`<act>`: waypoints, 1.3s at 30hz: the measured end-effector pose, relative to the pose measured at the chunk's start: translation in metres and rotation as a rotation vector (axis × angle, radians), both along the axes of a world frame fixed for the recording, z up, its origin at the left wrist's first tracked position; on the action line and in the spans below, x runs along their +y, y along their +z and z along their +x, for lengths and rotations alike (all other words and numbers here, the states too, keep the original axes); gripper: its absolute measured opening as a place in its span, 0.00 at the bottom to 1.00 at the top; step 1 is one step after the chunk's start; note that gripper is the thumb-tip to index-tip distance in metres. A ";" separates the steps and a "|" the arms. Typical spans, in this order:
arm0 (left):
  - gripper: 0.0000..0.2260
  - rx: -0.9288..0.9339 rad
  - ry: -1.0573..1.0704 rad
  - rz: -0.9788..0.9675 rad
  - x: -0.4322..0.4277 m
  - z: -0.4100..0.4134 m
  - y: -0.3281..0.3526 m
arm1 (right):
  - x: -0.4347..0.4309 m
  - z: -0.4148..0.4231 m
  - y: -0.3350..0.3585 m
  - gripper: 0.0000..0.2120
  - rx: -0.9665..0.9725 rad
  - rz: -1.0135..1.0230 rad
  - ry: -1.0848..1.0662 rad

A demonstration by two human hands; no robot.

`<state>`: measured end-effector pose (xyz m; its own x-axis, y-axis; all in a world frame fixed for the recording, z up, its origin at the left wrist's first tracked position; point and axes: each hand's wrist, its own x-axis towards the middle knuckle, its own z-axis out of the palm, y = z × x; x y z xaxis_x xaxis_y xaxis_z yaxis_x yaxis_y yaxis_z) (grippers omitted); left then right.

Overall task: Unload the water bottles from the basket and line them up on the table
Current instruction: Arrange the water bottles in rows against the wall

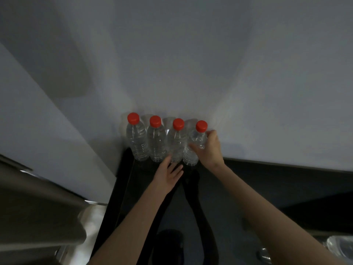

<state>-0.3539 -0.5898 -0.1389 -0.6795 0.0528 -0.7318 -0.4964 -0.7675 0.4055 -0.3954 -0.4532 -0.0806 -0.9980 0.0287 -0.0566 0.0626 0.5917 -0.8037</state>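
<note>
From the head camera, looking down, four clear water bottles with red caps stand upright in a tight row at the far edge of a dark table (267, 180), backed right up against a pale wall (191, 54); each one touches or nearly touches its neighbour, which I take to be the point of the job, a neat line rather than a scatter. The right hand (209, 148) is wrapped around the rightmost bottle (197, 139), fingers curled over its shoulder just under the cap and thumb across the front, so it is grasping that bottle, probably seating it flush against the third bottle (176, 140). The left hand (169, 175) lies low at the foot of the row with fingers loose and spread, holding nothing, its fingertips (168, 159) at or just short of the base of the third bottle; I would guess it steadies the row so a nudge from the right does not topple the others. The first bottle (136, 137) and second bottle (156, 139) stand untouched on the left. The basket itself I cannot make out; at the bottom right corner something clear and crinkled (338, 247) shows, perhaps more bottles, but it is too dim to say. Judging by the row, the unloading looks well along, with this bottle about set
</note>
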 end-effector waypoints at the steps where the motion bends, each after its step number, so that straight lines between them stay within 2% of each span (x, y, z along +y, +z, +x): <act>1: 0.25 0.032 -0.027 -0.023 -0.001 0.004 0.006 | 0.004 0.004 0.006 0.28 -0.039 0.031 0.032; 3: 0.23 0.113 -0.093 -0.086 -0.003 0.017 0.024 | 0.015 0.018 0.021 0.33 -0.091 0.100 0.088; 5: 0.21 0.191 -0.172 -0.186 -0.003 0.034 0.044 | 0.029 0.042 0.039 0.35 -0.064 0.098 0.108; 10: 0.21 0.385 -0.305 -0.459 0.010 0.074 0.097 | 0.070 0.115 0.080 0.27 0.127 0.107 0.151; 16: 0.15 0.561 -0.385 -0.492 0.063 0.123 0.146 | 0.144 0.190 0.107 0.21 0.267 0.126 0.071; 22: 0.12 0.689 -0.472 -0.606 0.143 0.169 0.169 | 0.228 0.243 0.124 0.19 0.340 0.177 -0.036; 26: 0.13 0.738 -0.533 -0.660 0.205 0.199 0.165 | 0.285 0.274 0.128 0.19 0.325 0.213 -0.066; 30: 0.18 0.769 -0.659 -0.741 0.263 0.218 0.147 | 0.339 0.297 0.121 0.18 0.284 0.246 -0.089; 35: 0.24 0.692 -0.751 -0.796 0.316 0.228 0.126 | 0.381 0.307 0.102 0.19 0.203 0.288 -0.051; 39: 0.23 0.630 -0.757 -0.809 0.340 0.227 0.110 | 0.399 0.303 0.081 0.20 0.129 0.408 0.088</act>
